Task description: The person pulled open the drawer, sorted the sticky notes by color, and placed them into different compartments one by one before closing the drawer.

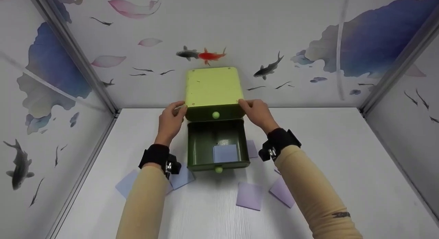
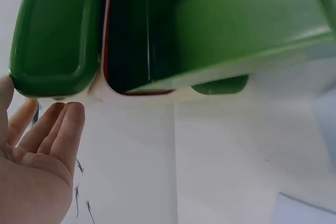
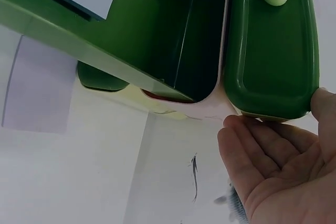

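A small green cabinet with a lime top stands against the back wall. Its upper drawer is in, with a round pale knob. Below, the lower drawer is pulled out, holding a blue square of paper. My left hand touches the cabinet's left side near the top, its fingers fairly straight in the left wrist view. On the other side, my right hand rests against the upper right corner, thumb at the edge and fingers extended along the side in the right wrist view.
Blue paper squares lie on the white table at left, partly under my left forearm. Purple squares lie at right, one beside the drawer. Printed walls with fish surround the table on three sides.
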### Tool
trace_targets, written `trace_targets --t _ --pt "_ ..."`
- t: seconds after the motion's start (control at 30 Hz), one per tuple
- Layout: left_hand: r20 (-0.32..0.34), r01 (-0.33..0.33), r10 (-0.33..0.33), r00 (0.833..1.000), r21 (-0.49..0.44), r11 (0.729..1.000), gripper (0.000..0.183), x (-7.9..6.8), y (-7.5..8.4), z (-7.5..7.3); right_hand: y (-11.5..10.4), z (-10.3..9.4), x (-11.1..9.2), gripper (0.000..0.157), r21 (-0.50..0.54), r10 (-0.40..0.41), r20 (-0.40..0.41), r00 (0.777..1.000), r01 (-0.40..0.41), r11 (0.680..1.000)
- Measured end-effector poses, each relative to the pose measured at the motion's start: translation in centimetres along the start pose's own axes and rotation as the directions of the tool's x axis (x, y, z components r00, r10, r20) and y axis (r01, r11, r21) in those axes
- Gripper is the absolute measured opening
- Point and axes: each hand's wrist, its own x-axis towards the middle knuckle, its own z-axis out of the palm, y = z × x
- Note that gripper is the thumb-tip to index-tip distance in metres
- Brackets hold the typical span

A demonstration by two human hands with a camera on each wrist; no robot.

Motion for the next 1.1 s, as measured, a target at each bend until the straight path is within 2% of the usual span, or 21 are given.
trace_targets --t 0.13,0.2,0.33,0.4,0.5,0.63,0.83,0.93,1.1 --pt "-0.058 -0.017 0.024 0.998 0.121 0.992 0.035 -0.7 -1.5 -1.0 -0.2 0.0 0.0 0.052 0.012 0.021 0.016 1.0 -0.021 1.0" --pt "-0.054 -0.02 0.031 0.998 0.19 0.982 0.032 -1.1 -2.4 -1.4 -0.1 -0.1 0.0 0.053 0.022 0.035 0.03 0.999 -0.036 0.999" --pt "0.064 -0.013 -0.008 0.998 0.325 0.945 0.028 -2.5 -4.0 -1.6 0.2 -0.2 0.0 0.054 0.05 0.049 0.039 0.998 -0.051 0.997" --pt "0.14 -0.02 -0.038 0.989 0.392 0.92 0.027 -3.3 -4.8 -1.5 0.2 -0.2 0.0 0.054 0.048 0.039 0.032 0.999 -0.041 0.998" --pt "0.215 -0.011 -0.103 0.971 0.472 0.881 0.027 -4.5 -6.1 -1.2 0.2 -0.2 0.0 0.053 0.048 0.022 0.024 0.999 -0.023 0.999" --pt "0.27 0.006 -0.191 0.944 0.561 0.828 0.034 -6.1 -7.8 -0.7 0.1 0.0 0.0 0.053 0.063 0.022 0.029 0.999 -0.024 0.998" --pt "0.294 0.014 -0.261 0.919 0.639 0.769 0.051 -7.8 -9.4 0.2 0.0 0.0 0.0 0.053 0.087 0.04 0.031 0.999 -0.042 0.995" --pt "0.292 -0.009 -0.252 0.922 0.67 0.743 0.052 -8.3 -9.7 0.7 0.0 0.0 0.0 0.052 0.095 0.043 0.028 0.999 -0.045 0.994" --pt "0.302 -0.081 -0.191 0.934 0.698 0.712 0.05 -8.7 -10.0 1.3 0.1 0.0 0.0 0.052 0.121 0.054 0.047 0.997 -0.06 0.991"
